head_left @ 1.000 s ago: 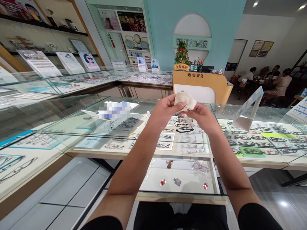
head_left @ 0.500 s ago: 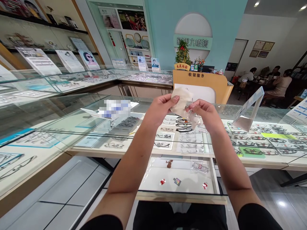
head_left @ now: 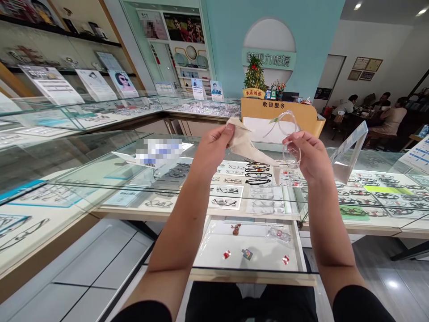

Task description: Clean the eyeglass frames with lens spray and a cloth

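My left hand [head_left: 213, 145] pinches one end of a beige cleaning cloth [head_left: 250, 145], which hangs slanting down to the right. In my right hand [head_left: 310, 152] is a pair of clear-framed eyeglasses [head_left: 288, 125], gripped near the middle with one rim above the fingers and the other below. A small green tag or sticker shows at the upper left of the glasses. The cloth's loose end droops just left of the lower rim; whether they touch I cannot tell. Both hands are raised above the glass display counter [head_left: 187, 192].
Below me an open white drawer [head_left: 214, 237] holds a brown charm [head_left: 236, 229], a plastic-wrapped item [head_left: 279, 234] and small tags. Rows of eyeglasses [head_left: 258, 172] lie under the glass. A folded sign [head_left: 350, 152] stands at right. People sit at a table in the back right.
My hands have moved apart. The glasses, earlier partly covered by the cloth, have come out to the right in my right hand, while the cloth stays in my left hand.
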Demonstrator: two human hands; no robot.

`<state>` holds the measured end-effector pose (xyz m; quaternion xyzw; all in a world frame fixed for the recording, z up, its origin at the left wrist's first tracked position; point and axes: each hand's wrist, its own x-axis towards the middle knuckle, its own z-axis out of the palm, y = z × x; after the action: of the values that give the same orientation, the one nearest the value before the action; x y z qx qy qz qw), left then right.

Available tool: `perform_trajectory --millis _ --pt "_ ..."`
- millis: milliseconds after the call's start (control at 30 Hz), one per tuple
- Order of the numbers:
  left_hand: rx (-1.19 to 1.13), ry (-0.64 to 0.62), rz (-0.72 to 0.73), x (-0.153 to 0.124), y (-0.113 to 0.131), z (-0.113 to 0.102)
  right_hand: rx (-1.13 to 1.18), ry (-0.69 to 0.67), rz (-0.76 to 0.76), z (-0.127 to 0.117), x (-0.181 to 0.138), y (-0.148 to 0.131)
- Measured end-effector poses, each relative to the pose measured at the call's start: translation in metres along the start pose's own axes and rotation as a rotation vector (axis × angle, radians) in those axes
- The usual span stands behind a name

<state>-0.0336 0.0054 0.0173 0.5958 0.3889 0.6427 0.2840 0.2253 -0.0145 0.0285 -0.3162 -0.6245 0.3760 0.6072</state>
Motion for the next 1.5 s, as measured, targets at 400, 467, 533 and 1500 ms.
perform_trajectory --millis 400,467,533,1500 --pt "-0.087 0.185 0.036 -0.003 0.02 -0.009 -0.051 0.163 -0.071 -0.019 0.007 0.001" --pt "-0.061 0.131 0.014 -0.009 0.026 -0.003 -0.074 0.081 -0.042 -0.008 0.004 0.003" --pt "-0.027 0.09 0.016 -0.014 0.029 0.003 -0.086 -0.009 -0.006 0.006 0.001 0.006" --pt "0.091 -0.006 0.011 -0.02 0.012 0.029 -0.577 0.001 -0.07 0.062 -0.022 0.005"
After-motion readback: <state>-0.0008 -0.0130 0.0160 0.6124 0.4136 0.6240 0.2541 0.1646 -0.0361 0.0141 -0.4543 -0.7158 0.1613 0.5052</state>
